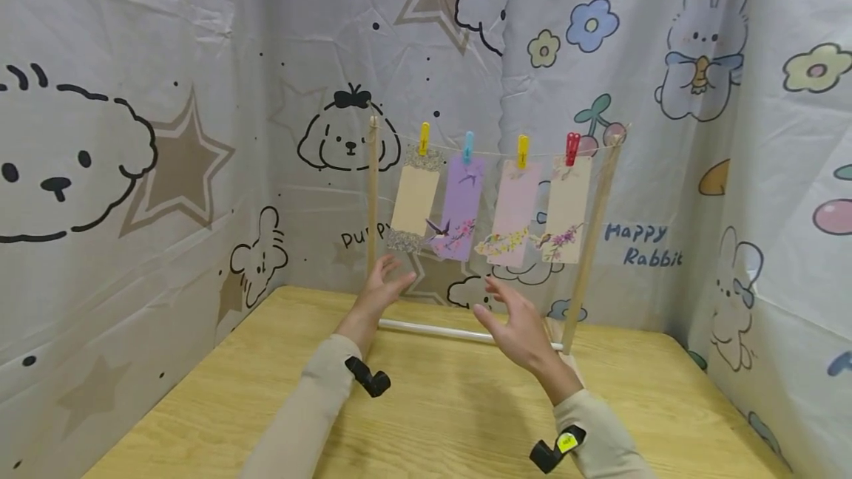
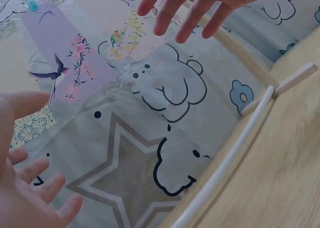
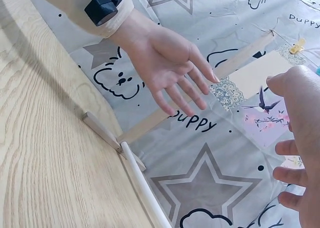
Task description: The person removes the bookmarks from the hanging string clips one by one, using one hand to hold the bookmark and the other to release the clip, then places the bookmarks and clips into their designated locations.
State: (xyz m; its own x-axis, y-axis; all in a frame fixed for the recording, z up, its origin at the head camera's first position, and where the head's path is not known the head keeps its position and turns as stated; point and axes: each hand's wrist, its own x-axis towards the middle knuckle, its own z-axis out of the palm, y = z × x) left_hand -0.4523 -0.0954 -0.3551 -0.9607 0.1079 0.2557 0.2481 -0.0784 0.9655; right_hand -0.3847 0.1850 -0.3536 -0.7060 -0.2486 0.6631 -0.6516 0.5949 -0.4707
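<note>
A cream bookmark-like card [image 1: 416, 202] with lacy ends, a purple card [image 1: 461, 205] with a swallow, a pink card [image 1: 514, 205] and another cream card [image 1: 566, 202] with flowers hang from a string. A yellow clothespin [image 1: 424, 139], a blue clothespin [image 1: 469, 146], another yellow clothespin [image 1: 522, 151] and a red clothespin [image 1: 572, 148] clip them in turn. My left hand [image 1: 382, 288] hovers just below the lacy card, fingers spread and holding nothing. Below the pink card, my right hand [image 1: 519, 327] is raised with relaxed, empty fingers. Both palms face inward, apart from the cards.
The string runs between a left wooden post [image 1: 373, 205] and a right wooden post [image 1: 594, 235]. A white rod [image 1: 435, 331] joins them low down, over the wooden table [image 1: 426, 405]. Printed curtains [image 1: 319, 43] enclose the back and sides.
</note>
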